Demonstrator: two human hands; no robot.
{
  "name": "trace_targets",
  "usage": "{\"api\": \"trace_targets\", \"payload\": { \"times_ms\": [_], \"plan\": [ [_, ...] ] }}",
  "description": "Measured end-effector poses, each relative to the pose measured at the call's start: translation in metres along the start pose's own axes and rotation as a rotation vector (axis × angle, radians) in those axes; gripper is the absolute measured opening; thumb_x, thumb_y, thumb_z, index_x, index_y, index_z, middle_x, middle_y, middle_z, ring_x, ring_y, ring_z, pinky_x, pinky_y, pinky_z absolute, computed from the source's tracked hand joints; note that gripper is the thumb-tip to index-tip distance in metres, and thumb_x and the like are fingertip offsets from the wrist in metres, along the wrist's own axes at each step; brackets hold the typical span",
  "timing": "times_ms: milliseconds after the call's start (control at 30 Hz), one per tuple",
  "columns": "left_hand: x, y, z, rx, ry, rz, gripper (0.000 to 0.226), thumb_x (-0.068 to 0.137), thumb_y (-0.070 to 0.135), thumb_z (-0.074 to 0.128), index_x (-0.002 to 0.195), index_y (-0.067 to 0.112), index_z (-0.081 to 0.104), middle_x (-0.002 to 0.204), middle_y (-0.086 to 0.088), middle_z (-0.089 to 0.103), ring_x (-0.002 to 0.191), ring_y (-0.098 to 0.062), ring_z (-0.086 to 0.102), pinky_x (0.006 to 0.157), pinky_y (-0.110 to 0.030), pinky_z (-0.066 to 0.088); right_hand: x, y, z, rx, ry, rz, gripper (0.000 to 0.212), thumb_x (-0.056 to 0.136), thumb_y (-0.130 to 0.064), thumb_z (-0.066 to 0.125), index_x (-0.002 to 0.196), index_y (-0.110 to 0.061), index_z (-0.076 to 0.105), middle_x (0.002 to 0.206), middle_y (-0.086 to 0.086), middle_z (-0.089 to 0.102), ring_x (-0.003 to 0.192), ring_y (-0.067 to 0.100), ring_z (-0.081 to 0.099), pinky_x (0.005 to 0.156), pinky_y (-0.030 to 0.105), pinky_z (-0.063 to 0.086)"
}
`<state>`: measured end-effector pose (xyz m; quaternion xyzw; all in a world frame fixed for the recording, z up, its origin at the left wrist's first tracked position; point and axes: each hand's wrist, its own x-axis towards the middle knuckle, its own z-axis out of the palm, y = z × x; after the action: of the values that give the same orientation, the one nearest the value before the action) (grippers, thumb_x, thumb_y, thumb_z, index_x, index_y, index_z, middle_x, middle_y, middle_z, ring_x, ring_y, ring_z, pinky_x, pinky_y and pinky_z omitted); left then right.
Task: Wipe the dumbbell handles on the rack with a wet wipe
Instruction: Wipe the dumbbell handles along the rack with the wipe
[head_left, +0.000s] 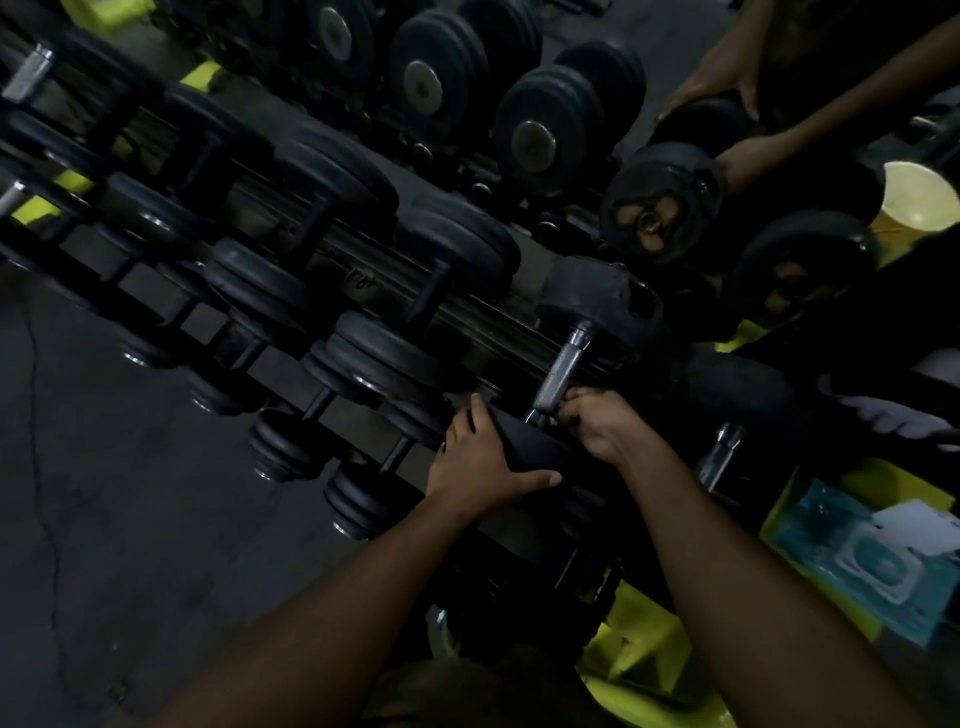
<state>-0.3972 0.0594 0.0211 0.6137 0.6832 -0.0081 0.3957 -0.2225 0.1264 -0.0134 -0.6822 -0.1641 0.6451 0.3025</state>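
A dumbbell with a silver knurled handle (561, 370) lies on the black rack (467, 322), its far head (597, 301) up and right. My left hand (480, 457) grips the near black head (535, 449) of that dumbbell. My right hand (605, 421) is closed around the lower end of the handle; whether a wipe is inside it is hidden in the dark. A teal wet wipe pack (872, 561) lies at the lower right with a white wipe (914, 525) sticking out.
Rows of black dumbbells (363, 187) fill the rack from upper left to centre. Another person's hands (722, 83) hold a dumbbell (665, 202) at the upper right. A yellow cup (914, 202) stands at the right edge. Grey floor (130, 493) lies on the left.
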Motion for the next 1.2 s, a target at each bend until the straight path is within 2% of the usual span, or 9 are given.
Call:
{"api": "trace_targets", "payload": {
  "times_ms": [133,267,467,600,667,733,833,1033,1200],
  "plan": [
    [-0.001,0.001,-0.001,0.002,-0.003,-0.003,0.153,0.051,0.087,0.075,0.16,0.017,-0.007,0.162,-0.011,0.017,0.151,-0.029,0.023,0.118,-0.047,0.032,0.007,-0.02,-0.002,0.53,0.2,-0.102,0.036,0.081,0.029,0.045,0.089,-0.004,0.056,0.088,0.012,0.06,0.081,0.02,0.061,0.073,0.028,0.054],
    [-0.001,0.001,-0.002,0.008,-0.004,-0.004,0.154,0.05,0.088,0.074,0.16,0.017,-0.007,0.163,-0.01,0.015,0.151,-0.029,0.022,0.117,-0.048,0.034,0.002,-0.018,0.001,0.592,0.31,-0.22,0.027,0.085,0.018,0.056,0.086,-0.009,0.062,0.097,0.011,0.067,0.09,0.02,0.066,0.068,0.024,0.057],
    [-0.003,0.002,-0.003,0.001,-0.007,-0.009,0.155,0.05,0.086,0.076,0.16,0.015,-0.008,0.164,-0.012,0.014,0.151,-0.031,0.021,0.119,-0.05,0.033,-0.005,-0.008,0.012,0.402,0.44,-0.415,0.028,0.084,0.008,0.064,0.088,-0.019,0.071,0.106,0.007,0.073,0.096,0.016,0.068,0.073,0.022,0.054],
    [-0.002,0.001,-0.003,0.001,-0.01,-0.012,0.156,0.049,0.088,0.074,0.16,0.016,-0.008,0.163,-0.011,0.015,0.151,-0.03,0.021,0.119,-0.048,0.032,-0.013,-0.005,0.008,-0.279,0.546,-0.694,0.03,0.084,0.003,0.065,0.104,-0.016,0.076,0.112,-0.001,0.068,0.101,0.007,0.062,0.083,0.0,0.042],
    [-0.002,0.001,-0.003,-0.002,-0.007,-0.008,0.155,0.05,0.087,0.074,0.16,0.016,-0.008,0.163,-0.012,0.015,0.151,-0.03,0.021,0.12,-0.047,0.031,-0.018,-0.004,0.002,-0.504,0.476,-0.849,0.031,0.082,0.006,0.063,0.104,-0.011,0.077,0.113,-0.001,0.068,0.102,0.006,0.061,0.086,-0.001,0.039],
    [-0.002,0.001,-0.003,-0.008,-0.019,0.002,0.154,0.052,0.086,0.075,0.16,0.015,-0.009,0.164,-0.012,0.013,0.152,-0.03,0.02,0.12,-0.047,0.031,-0.022,0.001,-0.002,-0.667,0.247,-0.965,0.029,0.081,0.007,0.062,0.101,-0.008,0.077,0.11,-0.001,0.071,0.104,0.004,0.062,0.092,0.006,0.042],
    [-0.003,0.003,-0.005,-0.009,-0.032,0.004,0.153,0.054,0.084,0.076,0.16,0.014,-0.01,0.165,-0.011,0.011,0.152,-0.03,0.018,0.119,-0.046,0.031,-0.029,0.007,-0.003,-0.854,-0.053,-0.908,0.025,0.087,-0.001,0.063,0.103,-0.013,0.077,0.107,-0.005,0.074,0.103,0.001,0.065,0.094,0.014,0.047],
    [-0.006,0.002,-0.007,-0.009,-0.032,0.014,0.15,0.057,0.082,0.076,0.16,0.014,-0.01,0.167,-0.011,0.009,0.153,-0.029,0.017,0.119,-0.047,0.031,-0.034,0.001,-0.001,-0.844,-0.055,-0.829,0.023,0.087,-0.004,0.065,0.101,-0.016,0.078,0.104,-0.008,0.075,0.102,0.002,0.067,0.093,0.016,0.049],
    [-0.009,-0.012,-0.012,-0.066,-0.075,0.064,0.139,0.069,0.069,0.079,0.161,0.012,-0.006,0.169,-0.011,0.007,0.154,-0.028,0.014,0.122,-0.042,0.026,-0.039,-0.002,-0.01,-0.925,-0.151,-0.648,0.03,0.087,-0.003,0.065,0.104,-0.024,0.078,0.104,-0.012,0.075,0.099,-0.007,0.064,0.082,-0.001,0.041]
  ]
}}
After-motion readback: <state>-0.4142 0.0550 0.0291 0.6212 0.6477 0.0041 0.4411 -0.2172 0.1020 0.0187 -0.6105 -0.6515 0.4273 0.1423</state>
